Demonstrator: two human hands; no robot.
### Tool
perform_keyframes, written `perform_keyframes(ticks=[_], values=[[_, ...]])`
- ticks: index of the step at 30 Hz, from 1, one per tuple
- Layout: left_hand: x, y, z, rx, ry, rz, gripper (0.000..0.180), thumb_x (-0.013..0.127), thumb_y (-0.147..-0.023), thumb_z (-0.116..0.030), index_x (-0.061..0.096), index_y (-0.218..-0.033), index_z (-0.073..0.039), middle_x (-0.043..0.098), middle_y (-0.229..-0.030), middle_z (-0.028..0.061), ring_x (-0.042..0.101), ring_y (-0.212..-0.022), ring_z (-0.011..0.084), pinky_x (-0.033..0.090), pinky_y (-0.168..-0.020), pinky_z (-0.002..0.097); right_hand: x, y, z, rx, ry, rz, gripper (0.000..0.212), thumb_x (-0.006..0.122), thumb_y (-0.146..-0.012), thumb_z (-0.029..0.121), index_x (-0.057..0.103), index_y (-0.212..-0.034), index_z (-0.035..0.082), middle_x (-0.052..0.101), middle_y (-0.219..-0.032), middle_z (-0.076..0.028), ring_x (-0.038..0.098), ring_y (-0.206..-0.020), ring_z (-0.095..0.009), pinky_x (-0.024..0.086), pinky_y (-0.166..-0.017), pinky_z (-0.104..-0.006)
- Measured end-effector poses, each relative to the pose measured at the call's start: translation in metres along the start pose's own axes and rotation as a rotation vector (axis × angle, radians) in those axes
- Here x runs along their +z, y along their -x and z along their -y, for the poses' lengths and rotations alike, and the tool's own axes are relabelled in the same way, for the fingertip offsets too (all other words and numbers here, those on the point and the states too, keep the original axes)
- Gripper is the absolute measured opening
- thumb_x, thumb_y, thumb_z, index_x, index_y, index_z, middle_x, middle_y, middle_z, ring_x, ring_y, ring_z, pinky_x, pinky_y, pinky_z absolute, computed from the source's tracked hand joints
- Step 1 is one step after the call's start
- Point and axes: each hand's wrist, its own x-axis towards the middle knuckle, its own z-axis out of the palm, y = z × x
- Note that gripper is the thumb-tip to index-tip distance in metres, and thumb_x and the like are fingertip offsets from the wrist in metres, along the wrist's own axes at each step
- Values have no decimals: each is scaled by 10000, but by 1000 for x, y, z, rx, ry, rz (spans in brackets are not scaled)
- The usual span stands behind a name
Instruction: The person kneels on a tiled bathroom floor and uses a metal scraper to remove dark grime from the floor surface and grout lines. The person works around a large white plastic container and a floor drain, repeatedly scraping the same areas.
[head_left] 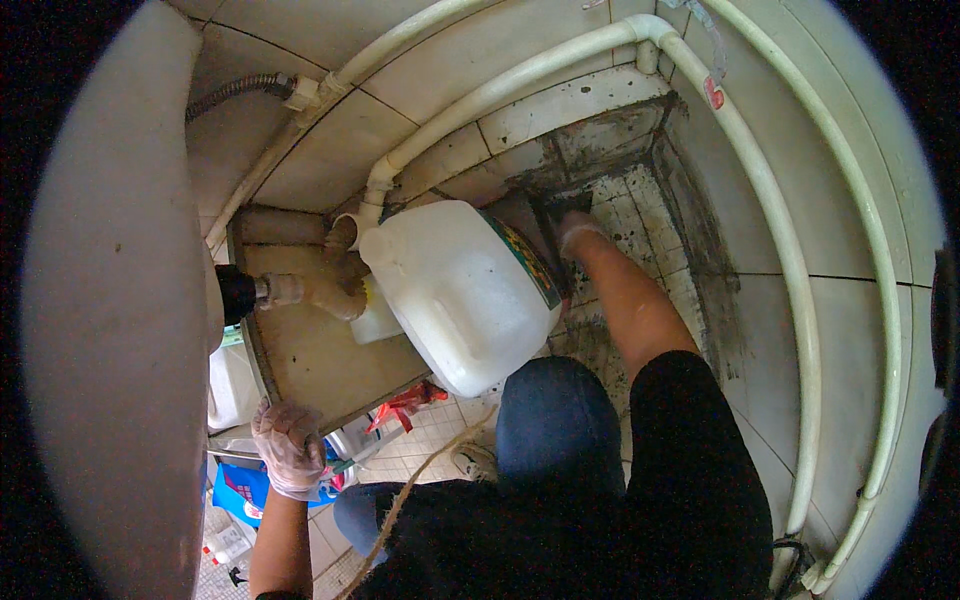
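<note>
My right hand [578, 232], in a clear plastic glove, reaches down into the tiled corner behind a large white plastic jug [460, 290]. Its fingers are closed around something small and dark [575, 203], whose kind I cannot make out. Dark grime streaks the tiles around it. The jug, with a dark green label on its far side, leans over the edge of a shelf [330, 375]. My left hand [288, 450], also gloved, is curled closed at the shelf's front corner and grips it.
White pipes [770, 220] run along the tiled walls. Beside the jug, a drain hose [335, 297] joins a black fitting [237, 293]. A large pale basin-like surface [110, 300] fills the left. Below lie a blue package [240, 490] and red plastic [408, 403]. A cord [410, 485] hangs before me.
</note>
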Motion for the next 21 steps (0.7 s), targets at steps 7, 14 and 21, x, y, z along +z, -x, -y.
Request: perform_keyframes(ticks=[7,14,21], values=[[7,-2,-5,1,-9,-14,193,606,-763,-176,676,-938,-134,646,-1009,101,599,-1020,351,433,-983,559,12,17,8,-119,285,53,489,874,-701,224,757,-1164,119,727,-1213,-136,715,-1090,-319,588,-902,-425],[7,2,-15,-10,-55,-10,215,611,-724,-159,696,-921,-138,653,-980,88,611,-987,323,447,-963,547,36,48,-9,61,-20,196,528,838,-750,255,711,-1246,128,675,-1312,-134,672,-1172,-319,572,-934,-479],[11,12,-10,25,-8,-99,235,610,-748,-171,689,-967,-141,653,-1007,78,611,-1037,316,445,-995,554,77,109,-9,6,25,20,480,819,-761,237,722,-1210,96,701,-1259,-154,688,-1150,-313,584,-917,-452]])
